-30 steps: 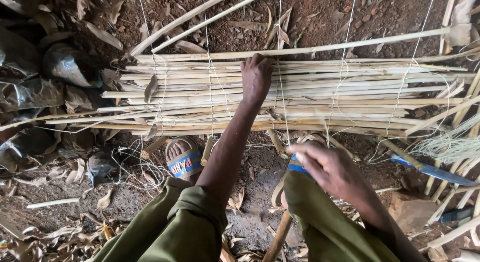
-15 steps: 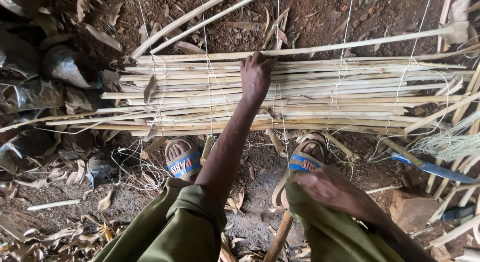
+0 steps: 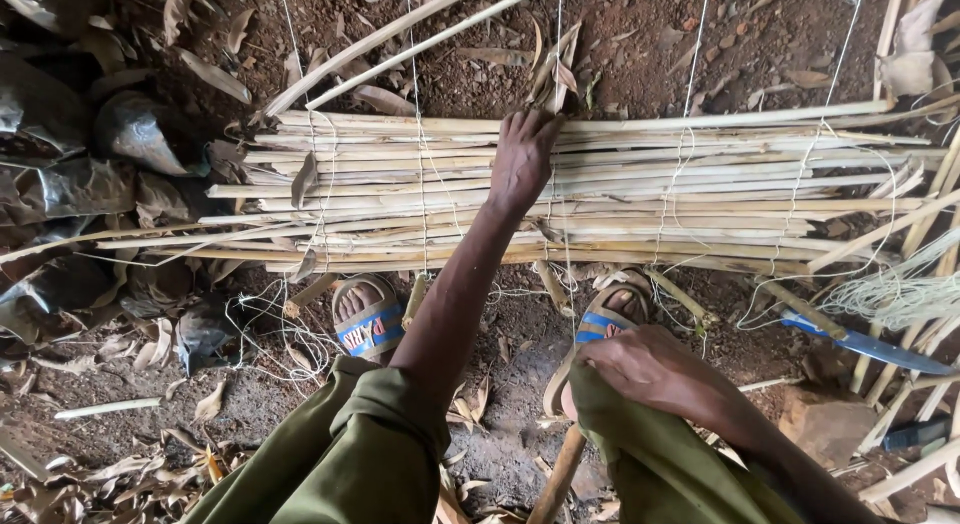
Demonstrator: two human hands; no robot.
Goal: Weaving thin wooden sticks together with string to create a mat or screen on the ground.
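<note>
Bare reddish earth strewn with dry leaves fills the view from above, with a mat of pale split reeds (image 3: 620, 189) laid flat across it and bound by thin strings (image 3: 690, 104) that run away from the person. The left hand (image 3: 522, 159) stretches forward and presses flat, fingers spread, on the middle of the mat, its grip open on the reeds. The right hand (image 3: 650, 369), which a second ago was lifted out to the right, has come down and now rests closed on the right knee; whether its grip encloses anything cannot be told. Below the left hand, two sandalled feet (image 3: 370, 319) stand at the mat's near edge. Right of the right hand lies a blue-handled knife (image 3: 865, 346), untouched.
</note>
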